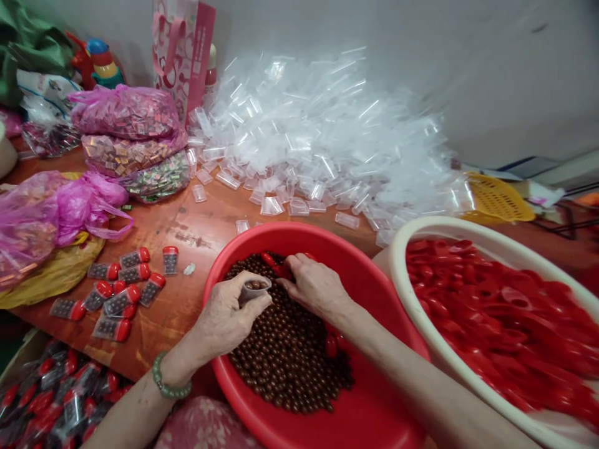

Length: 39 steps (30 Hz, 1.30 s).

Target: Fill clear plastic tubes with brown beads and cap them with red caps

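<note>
- Left hand: holds one clear case, brown balls inside, over the left side of the red basin.
- Right hand: fingers narrowed at one red piece inside the basin; cannot tell if gripped.
- Brown beads: one pile in the basin, too many to count.
- White tub: one, right of the basin.
- Capped cases: about eleven, on the bench left of the basin.
</note>
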Each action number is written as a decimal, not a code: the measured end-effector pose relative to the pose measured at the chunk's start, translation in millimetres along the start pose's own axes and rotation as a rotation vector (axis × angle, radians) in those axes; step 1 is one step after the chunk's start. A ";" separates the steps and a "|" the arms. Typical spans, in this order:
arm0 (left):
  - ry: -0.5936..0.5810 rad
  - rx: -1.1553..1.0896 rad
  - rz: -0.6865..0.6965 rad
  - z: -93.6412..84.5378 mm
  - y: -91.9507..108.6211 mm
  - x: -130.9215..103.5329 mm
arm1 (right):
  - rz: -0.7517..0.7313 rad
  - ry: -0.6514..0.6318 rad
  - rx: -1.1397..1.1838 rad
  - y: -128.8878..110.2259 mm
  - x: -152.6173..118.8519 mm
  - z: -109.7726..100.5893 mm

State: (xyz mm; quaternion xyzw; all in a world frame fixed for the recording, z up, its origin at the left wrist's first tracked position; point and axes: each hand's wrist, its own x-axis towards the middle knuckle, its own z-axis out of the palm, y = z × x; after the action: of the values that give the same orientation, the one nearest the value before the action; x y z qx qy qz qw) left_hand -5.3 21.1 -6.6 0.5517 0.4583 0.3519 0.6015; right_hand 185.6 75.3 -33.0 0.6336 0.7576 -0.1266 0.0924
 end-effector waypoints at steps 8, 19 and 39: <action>0.027 -0.058 -0.013 -0.7 4.2 -1.9 | -0.048 0.044 0.445 -0.4 13.4 11.3; 0.131 -0.357 -0.128 11.7 1.4 1.2 | 0.012 0.300 1.550 -20.8 -27.3 -21.4; 0.201 -0.341 0.016 10.2 3.2 -8.3 | -0.729 0.544 0.432 -26.0 -53.2 -36.2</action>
State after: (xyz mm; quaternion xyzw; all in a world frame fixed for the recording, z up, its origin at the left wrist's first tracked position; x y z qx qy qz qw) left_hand 1.8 10.4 -2.5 0.4077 0.4455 0.4827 0.6343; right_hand 170.4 32.4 19.4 0.3423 0.8828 -0.1348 -0.2921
